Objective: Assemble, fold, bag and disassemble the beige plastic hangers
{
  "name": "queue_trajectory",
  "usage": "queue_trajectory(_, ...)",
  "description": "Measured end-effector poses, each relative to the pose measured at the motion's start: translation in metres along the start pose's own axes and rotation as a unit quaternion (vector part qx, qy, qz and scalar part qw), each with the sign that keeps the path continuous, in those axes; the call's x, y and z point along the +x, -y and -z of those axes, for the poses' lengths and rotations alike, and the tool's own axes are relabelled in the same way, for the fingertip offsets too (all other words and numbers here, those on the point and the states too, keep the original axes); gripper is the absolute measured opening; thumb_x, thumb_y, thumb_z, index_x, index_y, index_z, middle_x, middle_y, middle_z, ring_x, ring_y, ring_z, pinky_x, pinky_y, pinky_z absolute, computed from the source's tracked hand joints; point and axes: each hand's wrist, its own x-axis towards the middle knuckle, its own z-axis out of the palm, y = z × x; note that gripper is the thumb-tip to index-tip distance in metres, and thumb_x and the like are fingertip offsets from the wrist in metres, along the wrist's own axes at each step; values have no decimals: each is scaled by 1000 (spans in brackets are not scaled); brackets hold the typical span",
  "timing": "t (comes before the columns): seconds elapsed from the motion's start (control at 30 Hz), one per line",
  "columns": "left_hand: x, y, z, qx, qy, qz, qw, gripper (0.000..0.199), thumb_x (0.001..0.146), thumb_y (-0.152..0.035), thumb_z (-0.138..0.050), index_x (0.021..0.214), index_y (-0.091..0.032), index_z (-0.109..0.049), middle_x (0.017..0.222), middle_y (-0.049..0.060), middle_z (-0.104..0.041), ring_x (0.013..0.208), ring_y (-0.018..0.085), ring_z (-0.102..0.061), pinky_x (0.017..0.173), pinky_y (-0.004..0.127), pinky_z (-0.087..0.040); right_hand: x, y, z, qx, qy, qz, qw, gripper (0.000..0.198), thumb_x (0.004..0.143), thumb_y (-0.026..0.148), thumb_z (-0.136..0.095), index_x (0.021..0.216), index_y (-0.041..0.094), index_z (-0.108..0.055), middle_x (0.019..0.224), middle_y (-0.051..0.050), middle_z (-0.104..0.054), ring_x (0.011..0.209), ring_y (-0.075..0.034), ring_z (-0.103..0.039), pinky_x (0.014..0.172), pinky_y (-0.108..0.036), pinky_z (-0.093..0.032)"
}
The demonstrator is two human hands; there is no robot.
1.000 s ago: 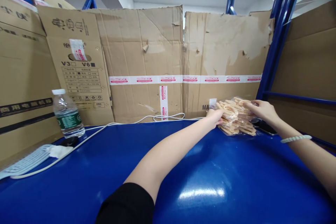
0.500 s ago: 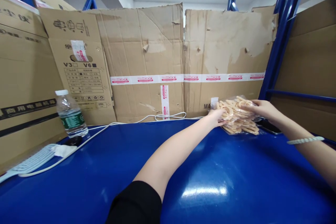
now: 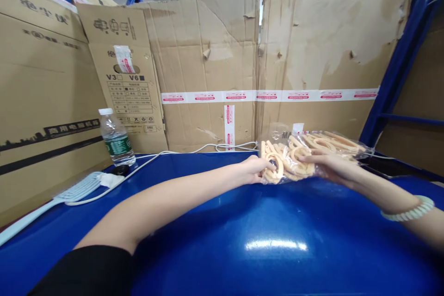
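Near the back of the blue tabletop (image 3: 222, 222), a clear plastic bag of beige stick-like and ring-shaped pieces (image 3: 294, 157) is between my two hands. My left hand (image 3: 255, 169) is closed on its left end, thumb over the plastic. My right hand (image 3: 331, 166) grips the bag from the right, thumb on top and fingers partly hidden beneath. Behind the right hand lie more beige pieces in clear plastic (image 3: 335, 141); whether this is a second bag I cannot tell. What exactly the pieces are does not show.
Upright cardboard sheets (image 3: 208, 69) stand along the back, with a white cable (image 3: 201, 149) at their foot. At left are a water bottle (image 3: 118, 143), a light-blue hairbrush (image 3: 78, 189) and a large carton (image 3: 45, 88). A dark flat object (image 3: 385, 166) lies at right.
My hands have moved the bag of beige pieces leftward, away from the pieces behind, which now show more. The camera view has shifted, so the background appears further right.
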Motion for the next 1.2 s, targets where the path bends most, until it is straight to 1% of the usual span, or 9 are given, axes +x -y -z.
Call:
queue_trajectory(0.13,-44,12,39,42,-38,-5,998,27,67,9,-60,89,-7,-62,70,7,-67,62,19,-65,61,34,-54,-12,-18,-37,95,126,-72,985,29,72,20,-77,100,17,-68,101,-10,-73,90,-25,-70,81,-32,-59)
queue_trajectory(0.27,-82,19,56,50,-53,-10,997,28,67,2,-66,91,-11,-60,81,7,-69,72,21,-67,69,37,-55,-29,-26,-58,121,167,-91,974,32,75,20,-77,105,16,-67,101,-10,-73,90,-25,-70,82,-33,-58)
queue_trajectory(0.47,-119,23,63,65,-39,-12,997,37,67,-3,-72,96,-14,-53,95,8,-69,87,22,-69,80,37,-53,-39,-30,-66,133,203,-90,966,36,79,23,-75,113,16,-66,108,-10,-71,98,-25,-68,86,-32,-56)
queue_trajectory(0.57,-128,24,62,74,-37,-3,997,36,67,-1,-70,97,-13,-53,102,10,-67,94,23,-67,82,36,-53,-40,-30,-66,122,208,-86,967,39,79,23,-76,116,17,-65,111,-10,-70,100,-25,-67,85,-31,-55)
queue_trajectory(0.7,-133,26,63,79,-33,-2,996,36,67,-3,-71,96,-14,-53,102,11,-67,94,24,-68,81,36,-53,-41,-28,-67,119,220,-82,965,41,79,25,-75,118,17,-64,113,-10,-69,102,-25,-66,89,-33,-54)
queue_trajectory(0.93,-138,26,79,79,-45,-33,995,42,65,-9,-76,100,-14,-54,103,11,-69,96,25,-68,85,39,-53,-38,-24,-76,113,241,-70,961,40,83,29,-73,119,20,-57,110,-8,-69,99,-23,-67,90,-38,-53)
queue_trajectory(1.0,-139,25,86,95,-48,-52,993,42,65,-10,-75,100,-13,-54,100,11,-69,94,25,-69,85,40,-53,-34,-22,-81,107,242,-61,962,42,82,28,-74,119,21,-56,110,-9,-69,100,-23,-67,88,-36,-54)
queue_trajectory(1.1,-140,22,100,145,-59,-110,982,43,64,-12,-75,100,-14,-53,99,11,-69,93,26,-69,82,39,-53,-26,-15,-94,81,243,-33,966,49,80,28,-76,123,21,-54,114,-10,-68,103,-23,-66,91,-37,-53)
queue_trajectory(1.2,-139,22,115,204,-69,-192,957,40,64,-14,-75,96,-15,-52,96,8,-69,90,23,-67,77,34,-52,-16,-4,-111,9,249,37,968,54,77,32,-77,124,18,-56,115,-10,-68,107,-26,-64,99,-44,-49)
